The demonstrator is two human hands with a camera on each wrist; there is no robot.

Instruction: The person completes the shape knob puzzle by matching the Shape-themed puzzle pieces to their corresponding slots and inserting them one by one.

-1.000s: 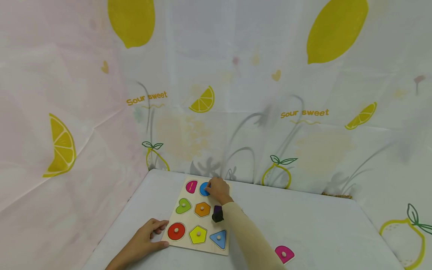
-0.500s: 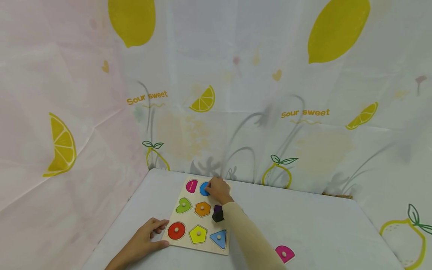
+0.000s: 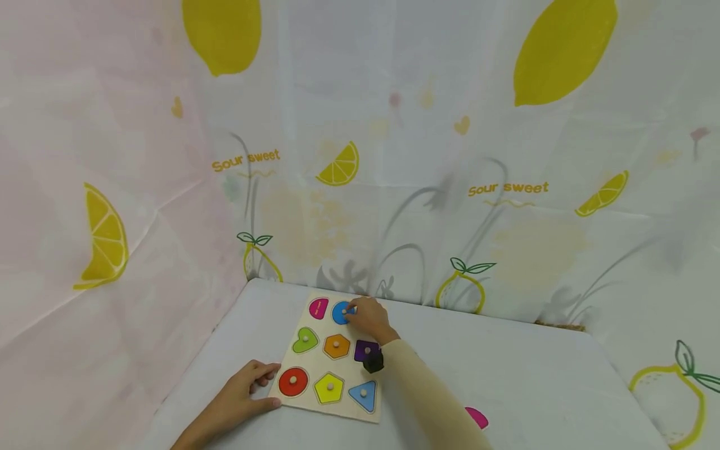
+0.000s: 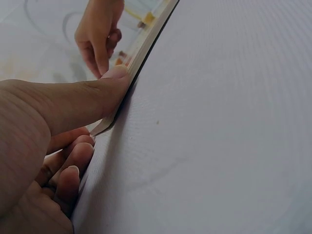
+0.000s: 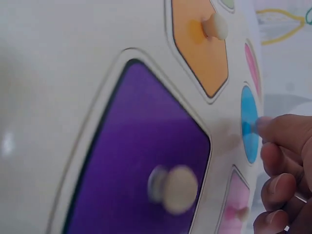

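Observation:
A wooden knob puzzle board [image 3: 306,405] lies on the white table in the head view, with brightly coloured shapes in it. My left hand [image 3: 239,397] holds its near left corner; the left wrist view shows the thumb [image 4: 92,100] against the edge. At the board's far side, my right hand [image 3: 371,317] pinches the small knob of the blue circle piece [image 3: 339,312]. The fingertips partly cover that knob in the right wrist view. Beside it are a pink half-circle recess [image 3: 318,308] with printed words and an orange hexagon piece [image 3: 336,345]. The far right corner is hidden.
A pink half-circle piece [image 3: 477,417] lies on the table, partly covered by my right sleeve [image 3: 427,394]. A purple piece [image 3: 365,350] sits in the board under a dark wrist-worn object [image 3: 373,360]. A lemon-print cloth [image 3: 360,219] hangs behind the table.
My right hand and forearm have shifted slightly right, showing more of the purple piece and covering more of the loose pink piece. The left hand stays at the board's corner.

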